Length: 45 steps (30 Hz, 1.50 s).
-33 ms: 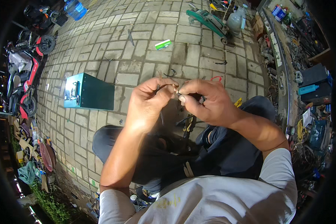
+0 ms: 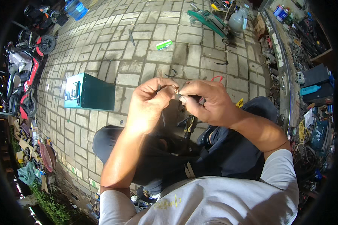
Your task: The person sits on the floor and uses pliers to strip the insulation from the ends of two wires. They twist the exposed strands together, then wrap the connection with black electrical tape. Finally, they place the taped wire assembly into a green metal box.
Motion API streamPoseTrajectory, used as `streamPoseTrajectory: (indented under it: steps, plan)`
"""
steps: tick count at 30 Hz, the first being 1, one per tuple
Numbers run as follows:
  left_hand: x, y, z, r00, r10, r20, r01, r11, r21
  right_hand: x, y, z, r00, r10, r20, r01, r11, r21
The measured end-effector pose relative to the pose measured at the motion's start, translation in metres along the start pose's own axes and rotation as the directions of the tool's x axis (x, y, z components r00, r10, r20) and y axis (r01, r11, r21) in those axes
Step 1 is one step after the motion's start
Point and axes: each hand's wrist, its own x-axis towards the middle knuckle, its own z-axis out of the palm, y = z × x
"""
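Teal box (image 2: 89,92), red scooter (image 2: 21,80), green jack (image 2: 210,21).

green-white flat pack (image 2: 164,44) | paving, far | teal box (image 2: 89,92) | left

One teal box (image 2: 89,92), two hands, one water jug (image 2: 76,8).

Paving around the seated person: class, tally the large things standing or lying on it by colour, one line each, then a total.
Teal metal box: 1
Green floor jack: 1
Red scooter: 1
Blue water bottle: 1
Grey gas cylinder: 1
Total: 5
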Motion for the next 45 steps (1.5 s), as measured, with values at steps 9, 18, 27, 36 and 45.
streamPoseTrajectory:
  steps: [9,18,27,36,45]
  plan:
    - [-0.002,-0.003,0.001,0.805,0.58,0.126,-0.504,0.555,0.662,0.012,-0.014,-0.003,0.919,0.379,0.108,-0.394,0.877,0.276]
    - [-0.004,-0.006,0.016,0.957,0.261,-0.126,-0.235,0.953,0.193,0.009,0.001,0.007,0.969,-0.203,-0.142,0.185,0.974,-0.131]
    - [0.004,-0.005,0.017,0.982,0.131,-0.138,-0.163,0.953,-0.256,0.015,0.004,0.018,0.94,0.331,0.086,-0.182,0.271,0.945]
    - [0.006,-0.001,0.012,0.995,0.035,-0.094,-0.057,0.97,-0.235,0.016,0.017,0.009,0.882,0.418,0.217,-0.385,0.374,0.844]
    - [0.007,-0.014,0.003,0.857,0.51,-0.068,-0.382,0.718,0.582,0.017,0.008,0.004,0.793,0.548,0.265,-0.543,0.441,0.715]
